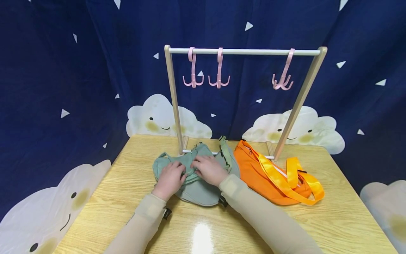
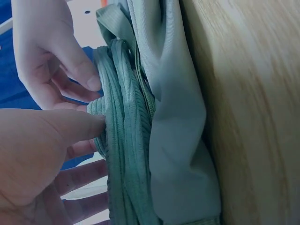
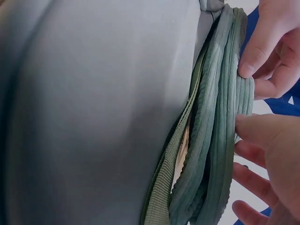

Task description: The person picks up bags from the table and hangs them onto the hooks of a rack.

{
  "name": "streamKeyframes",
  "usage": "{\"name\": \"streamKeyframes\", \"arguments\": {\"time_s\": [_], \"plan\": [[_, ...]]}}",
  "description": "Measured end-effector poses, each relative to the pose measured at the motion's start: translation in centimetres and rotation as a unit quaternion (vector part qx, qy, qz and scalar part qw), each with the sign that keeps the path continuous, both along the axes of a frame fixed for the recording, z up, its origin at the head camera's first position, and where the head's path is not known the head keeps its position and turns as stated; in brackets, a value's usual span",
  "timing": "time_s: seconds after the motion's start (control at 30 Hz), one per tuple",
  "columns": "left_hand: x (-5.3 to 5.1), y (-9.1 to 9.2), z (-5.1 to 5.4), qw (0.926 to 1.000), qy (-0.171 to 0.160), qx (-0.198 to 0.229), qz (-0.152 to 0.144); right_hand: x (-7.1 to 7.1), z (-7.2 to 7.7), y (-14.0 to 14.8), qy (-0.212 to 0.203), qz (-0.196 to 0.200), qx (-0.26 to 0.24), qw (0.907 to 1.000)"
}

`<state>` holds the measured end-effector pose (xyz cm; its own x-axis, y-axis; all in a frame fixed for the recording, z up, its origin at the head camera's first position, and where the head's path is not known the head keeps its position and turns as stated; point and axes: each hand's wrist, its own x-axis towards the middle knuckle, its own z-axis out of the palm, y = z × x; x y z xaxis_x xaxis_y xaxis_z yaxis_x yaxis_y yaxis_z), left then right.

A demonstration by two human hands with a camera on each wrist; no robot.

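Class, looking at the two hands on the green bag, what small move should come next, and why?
Probably lift the green bag slightly: the left hand and right hand both pinch its ribbed fabric, it partly overlaps the grey bag, and the pink hooks above hold nothing.

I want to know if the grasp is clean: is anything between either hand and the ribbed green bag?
Nothing visible. The left hand and right hand both pinch the ribbed green bag directly, with no other item in between. The grey bag lies on its lower side, away from the fingertips.
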<state>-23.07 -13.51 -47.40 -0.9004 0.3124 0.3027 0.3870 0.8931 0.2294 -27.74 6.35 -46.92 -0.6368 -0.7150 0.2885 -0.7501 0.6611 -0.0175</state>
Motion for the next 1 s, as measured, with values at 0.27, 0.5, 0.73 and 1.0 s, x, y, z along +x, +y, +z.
{"name": "streamKeyframes", "arguments": {"time_s": [0.27, 0.5, 0.73, 1.0], "plan": [[0.02, 0.18, -0.02, 0.9999, 0.008, -0.002, -0.011, 0.08, -0.16, -0.01, -0.025, 0.002, -0.009, 0.9996], [0.04, 0.23, 0.03, 0.9995, 0.021, -0.002, -0.025, 0.14, -0.38, 0.1, -0.025, 0.006, -0.007, 0.9996], [0.39, 0.28, 0.43, 0.9985, 0.031, -0.002, -0.045, 0.03, -0.8, 0.25, -0.003, 0.015, -0.015, 0.9998], [0.38, 0.3, 0.53, 0.9961, 0.054, 0.012, -0.068, 0.37, -0.51, 0.37, -0.008, 0.014, -0.018, 0.9997]]}}
